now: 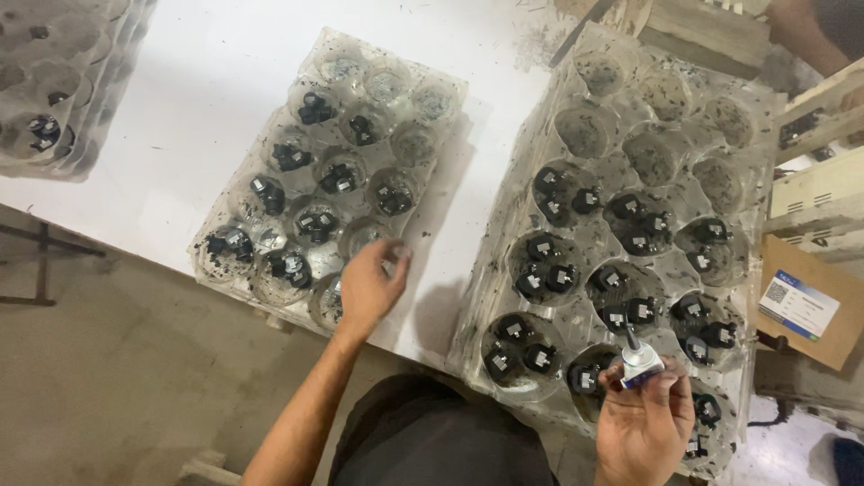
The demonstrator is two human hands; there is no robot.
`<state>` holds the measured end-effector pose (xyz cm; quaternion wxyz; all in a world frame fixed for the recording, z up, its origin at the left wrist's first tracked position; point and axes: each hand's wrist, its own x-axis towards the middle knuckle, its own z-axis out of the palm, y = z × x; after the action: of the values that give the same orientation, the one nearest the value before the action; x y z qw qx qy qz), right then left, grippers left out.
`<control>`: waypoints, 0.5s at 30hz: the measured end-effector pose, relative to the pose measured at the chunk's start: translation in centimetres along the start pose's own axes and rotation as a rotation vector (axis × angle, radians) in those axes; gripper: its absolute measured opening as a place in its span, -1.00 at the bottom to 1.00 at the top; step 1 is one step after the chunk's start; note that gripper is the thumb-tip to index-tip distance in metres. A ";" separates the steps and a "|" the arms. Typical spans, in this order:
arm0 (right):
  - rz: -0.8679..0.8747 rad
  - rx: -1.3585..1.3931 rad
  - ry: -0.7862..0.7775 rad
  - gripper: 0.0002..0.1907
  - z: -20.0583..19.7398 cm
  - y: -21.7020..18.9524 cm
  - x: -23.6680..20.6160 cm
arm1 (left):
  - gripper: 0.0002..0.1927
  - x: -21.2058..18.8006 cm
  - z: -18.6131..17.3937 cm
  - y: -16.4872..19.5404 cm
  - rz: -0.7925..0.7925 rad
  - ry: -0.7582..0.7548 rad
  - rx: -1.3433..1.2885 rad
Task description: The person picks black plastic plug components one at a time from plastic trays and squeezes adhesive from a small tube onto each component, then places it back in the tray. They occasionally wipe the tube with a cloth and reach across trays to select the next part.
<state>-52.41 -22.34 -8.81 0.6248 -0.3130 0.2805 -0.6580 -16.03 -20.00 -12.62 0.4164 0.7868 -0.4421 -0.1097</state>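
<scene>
Small silvery tube, dark-tipped, pinched in right hand; left hand loosely curled, perhaps empty.

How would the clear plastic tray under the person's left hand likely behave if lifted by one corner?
The clear plastic tray looks thin and crinkled, so it would probably flex. Its cups hold loose small black parts, which might slide or spill. The left hand reaches into a near cup.

The trays are clear, shiny plastic, dusty with black bits. The worktop is smooth white. The box is brown cardboard.
</scene>
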 end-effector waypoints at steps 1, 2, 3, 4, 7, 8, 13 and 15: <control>0.009 -0.007 0.017 -0.81 -0.2 0.0 0.0 | -0.69 0.9 0.3 -1.5 0.045 0.085 0.077; 0.017 -0.017 0.033 -0.81 -0.4 -0.1 0.0 | -0.65 1.6 0.7 -2.9 0.032 0.080 0.136; 0.024 -0.027 0.049 -0.81 -0.7 -0.1 0.1 | -0.60 2.3 1.1 -4.3 0.018 0.076 0.194; 0.017 -0.033 0.042 -0.83 -1.0 -0.1 0.2 | -0.55 2.9 1.7 -5.5 0.005 0.072 0.250; 0.012 -0.054 0.030 -0.83 -2.0 0.0 0.4 | -0.62 4.1 3.8 -8.1 -0.195 -0.085 0.282; 0.019 -0.061 0.031 -0.82 -2.5 0.0 0.5 | -0.64 4.3 4.4 -8.7 -0.210 -0.091 0.288; 0.029 -0.051 -0.005 -0.81 -5.2 0.1 1.2 | -0.63 4.9 6.8 -10.5 -0.287 -0.132 0.308; 0.048 -0.021 -0.014 -0.82 -6.4 0.1 1.8 | -0.64 5.1 7.4 -10.7 -0.311 -0.121 0.304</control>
<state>-57.26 -24.27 -12.96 0.6392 -0.3174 0.2903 -0.6375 -10.59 -25.35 -24.30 0.2440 0.8911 -0.3512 -0.1516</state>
